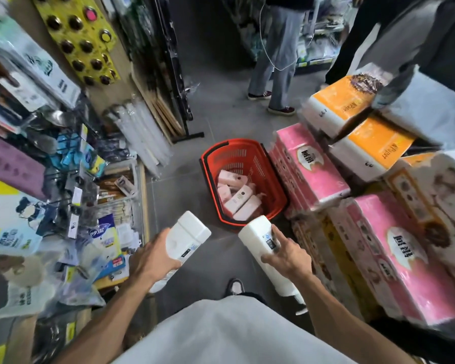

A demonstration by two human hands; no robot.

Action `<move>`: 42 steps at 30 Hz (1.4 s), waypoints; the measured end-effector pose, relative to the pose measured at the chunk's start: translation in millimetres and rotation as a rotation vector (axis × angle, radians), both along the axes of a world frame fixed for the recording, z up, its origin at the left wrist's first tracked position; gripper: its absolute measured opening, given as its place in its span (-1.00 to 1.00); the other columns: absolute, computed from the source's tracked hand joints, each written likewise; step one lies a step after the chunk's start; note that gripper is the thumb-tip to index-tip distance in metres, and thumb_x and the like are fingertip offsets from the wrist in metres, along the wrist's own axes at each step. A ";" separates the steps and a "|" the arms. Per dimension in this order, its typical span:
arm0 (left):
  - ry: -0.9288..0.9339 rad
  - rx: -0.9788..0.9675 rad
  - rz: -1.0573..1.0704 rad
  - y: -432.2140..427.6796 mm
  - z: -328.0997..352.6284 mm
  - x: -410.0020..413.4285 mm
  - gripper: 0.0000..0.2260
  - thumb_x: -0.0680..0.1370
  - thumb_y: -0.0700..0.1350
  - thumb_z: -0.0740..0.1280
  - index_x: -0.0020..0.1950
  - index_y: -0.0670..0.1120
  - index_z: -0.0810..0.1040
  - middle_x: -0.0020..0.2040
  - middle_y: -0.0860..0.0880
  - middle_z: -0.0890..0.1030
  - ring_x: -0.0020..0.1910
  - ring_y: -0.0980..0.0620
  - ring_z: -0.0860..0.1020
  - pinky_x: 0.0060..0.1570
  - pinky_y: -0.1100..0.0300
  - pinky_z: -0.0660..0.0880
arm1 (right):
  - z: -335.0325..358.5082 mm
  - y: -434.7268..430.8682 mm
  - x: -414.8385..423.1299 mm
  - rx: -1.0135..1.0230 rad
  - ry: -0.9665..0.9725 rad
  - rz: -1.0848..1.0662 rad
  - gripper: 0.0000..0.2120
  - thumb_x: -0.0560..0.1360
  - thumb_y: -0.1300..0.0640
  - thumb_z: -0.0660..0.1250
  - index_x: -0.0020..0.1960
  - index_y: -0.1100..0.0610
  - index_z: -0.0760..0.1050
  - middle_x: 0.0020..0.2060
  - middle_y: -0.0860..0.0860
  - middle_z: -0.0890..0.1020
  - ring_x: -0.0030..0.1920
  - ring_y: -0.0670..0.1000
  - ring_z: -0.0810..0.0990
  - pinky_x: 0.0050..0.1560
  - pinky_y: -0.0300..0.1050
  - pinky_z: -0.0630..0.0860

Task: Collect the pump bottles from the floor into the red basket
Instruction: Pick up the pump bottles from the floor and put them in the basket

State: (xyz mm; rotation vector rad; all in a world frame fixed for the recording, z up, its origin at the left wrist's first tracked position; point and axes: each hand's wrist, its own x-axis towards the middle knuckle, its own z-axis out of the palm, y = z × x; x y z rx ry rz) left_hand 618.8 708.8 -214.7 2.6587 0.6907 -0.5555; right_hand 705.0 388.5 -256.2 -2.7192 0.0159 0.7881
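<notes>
Left hand (149, 257) grips left bottle (188, 236), right hand (290, 256) right bottle (255, 236) — basket (267, 174) beyond.

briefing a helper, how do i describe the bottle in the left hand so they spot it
Find the red basket on the floor beside the pink packs. Nearer the camera, the left hand holds a white bottle, broad and square-ended, unlike the slimmer, rounded bottle in the right hand.
</notes>
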 end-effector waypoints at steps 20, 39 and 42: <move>0.047 -0.088 -0.106 56.0 -10.4 153.2 -0.37 0.32 0.07 0.57 0.30 0.12 0.36 0.20 0.00 0.64 0.15 -0.18 0.60 -0.04 0.05 0.40 | -2.3 63.9 97.0 -0.045 0.062 -0.146 -0.06 0.29 -0.29 0.36 0.58 -0.37 0.01 0.13 -0.03 0.60 0.12 0.11 0.61 -0.05 -0.04 0.50; 0.038 -0.098 -0.358 124.6 -3.7 318.8 -0.33 0.27 0.08 0.57 0.29 0.14 0.36 0.21 -0.03 0.65 0.14 -0.23 0.61 0.03 0.00 0.49 | -4.8 131.2 166.2 -0.018 0.020 -0.374 -0.06 0.32 -0.29 0.38 0.60 -0.31 0.03 0.13 -0.04 0.56 0.11 0.08 0.59 -0.02 -0.04 0.48; 0.054 -0.090 -0.377 112.2 -6.8 338.0 -0.32 0.28 0.07 0.57 0.32 0.14 0.35 0.23 -0.03 0.64 0.15 -0.24 0.60 0.05 -0.01 0.49 | -11.5 121.5 180.9 -0.011 0.040 -0.396 -0.07 0.34 -0.29 0.39 0.60 -0.31 0.03 0.15 -0.04 0.56 0.12 0.08 0.58 -0.01 -0.04 0.50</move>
